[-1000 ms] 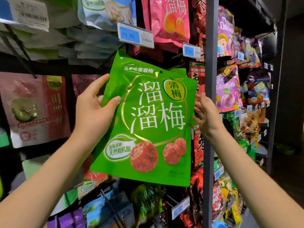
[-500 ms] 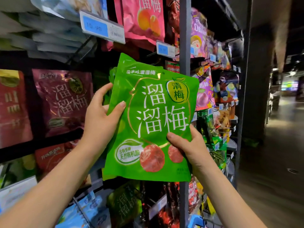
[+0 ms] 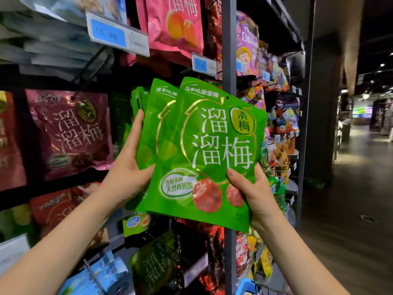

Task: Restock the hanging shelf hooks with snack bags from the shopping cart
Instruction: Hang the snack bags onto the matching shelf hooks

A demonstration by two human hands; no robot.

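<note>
The right hand (image 3: 253, 188) now pinches the front green plum bag (image 3: 212, 150), slid rightward off the rear bags (image 3: 153, 124) gripped by the left hand (image 3: 129, 167). One bag seems singled out for hooking.

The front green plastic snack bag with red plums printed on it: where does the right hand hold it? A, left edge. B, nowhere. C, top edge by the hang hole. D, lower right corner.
D: the right hand pinches the front green snack bag at its lower right corner, thumb on the printed face; the left hand holds the rear green snack bags.
</note>
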